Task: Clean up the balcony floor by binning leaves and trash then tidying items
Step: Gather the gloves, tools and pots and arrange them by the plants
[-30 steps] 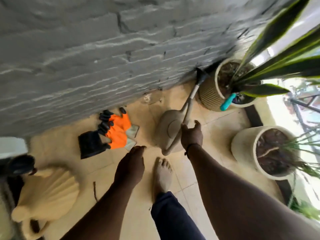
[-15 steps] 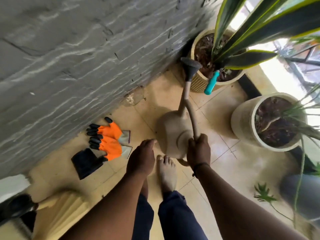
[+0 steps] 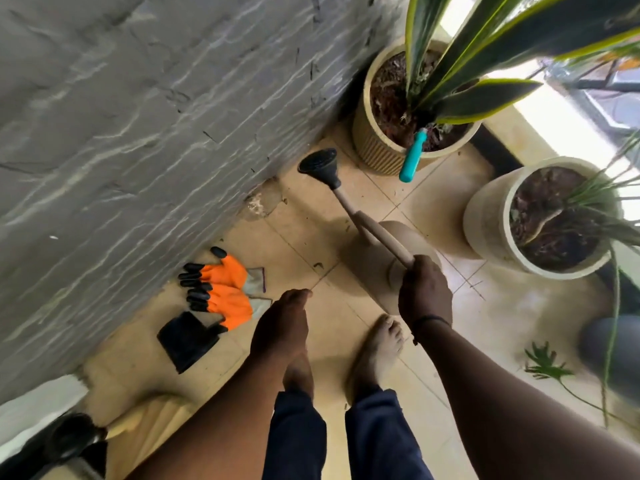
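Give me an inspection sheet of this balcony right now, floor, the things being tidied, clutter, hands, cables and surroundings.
Surface: beige tiled floor, with small bits of debris and a rough patch at the wall base.
Job's things: beige watering can carried by its handle, black rose pointing toward the wall; orange gloves lying flat by the wall.
Clutter: black square item beside the gloves; green leaf sprig on the tiles.
Hands: right hand grips the can's handle; left hand holds nothing, fingers relaxed.
Cables: nothing seen.
Surroundings: grey stone wall; ribbed plant pot with a teal-handled tool; white plant pot.
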